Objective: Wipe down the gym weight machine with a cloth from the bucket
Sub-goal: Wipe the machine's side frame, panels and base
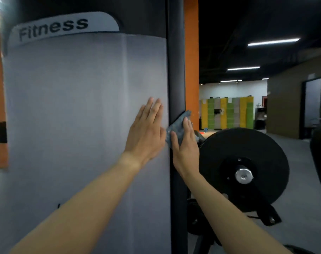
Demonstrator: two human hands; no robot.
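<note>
A person faces a gym weight machine's tall grey panel (73, 107), labelled "Fitness". The left hand (147, 132) lies flat on the panel near its right edge, fingers straight and holding nothing. Just beside it, the right hand (185, 149) presses a crumpled blue-grey cloth (176, 125) against the machine's dark upright post (176, 70). Its fingers are straight over the cloth, which shows above and to the left of the fingertips. A black weight plate (266, 149) hangs to the right. An orange column (191, 52) stands behind the post.
</note>
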